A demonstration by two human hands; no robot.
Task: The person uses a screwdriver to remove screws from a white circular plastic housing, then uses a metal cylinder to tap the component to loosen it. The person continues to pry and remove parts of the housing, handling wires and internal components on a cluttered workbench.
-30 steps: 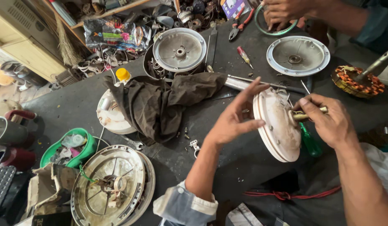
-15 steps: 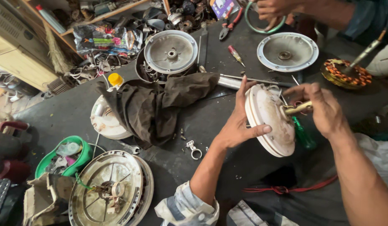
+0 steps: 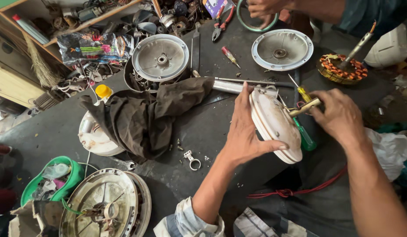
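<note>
**Holding a fan motor housing on edge, both hands on it**

Bracing the cream-white round metal motor housing (image 3: 276,125) upright on its rim at the near-right part of the dark, grimy workbench (image 3: 50,131). Left hand (image 3: 247,134) is spread flat against the near face, thumb hooked under the lower rim; reads as a clamp to stop the disc rolling or tipping. Right hand (image 3: 339,116) is curled shut around the short brass-coloured shaft (image 3: 305,107) sticking out of the far side, fingers pinching it. Likely steadying the axle while the housing is on edge.

Green-handled screwdriver (image 3: 305,137) lies just behind the housing, partly hidden by it; a yellow-handled one (image 3: 302,92) sits beside the shaft. Both within easy reach of the right hand.

Around it:
- crumpled dark brown cloth (image 3: 146,116) draped over another white housing at centre-left
- two grey dished metal end covers, one at top centre (image 3: 161,57), one at top right (image 3: 282,49), lying face up
- copper-wound stator with a rod through it (image 3: 341,68) at far right
- large open motor shell with visible ribs (image 3: 102,206) at the near-left edge
- green plastic bowl of small parts (image 3: 50,180) beside that
- small metal clip (image 3: 192,161) loose on the bench near the left wrist
- red cord (image 3: 300,191) trailing below the housing

Another person's hand (image 3: 265,8) works at the top edge on a green ring; separate job, well apart.
</note>
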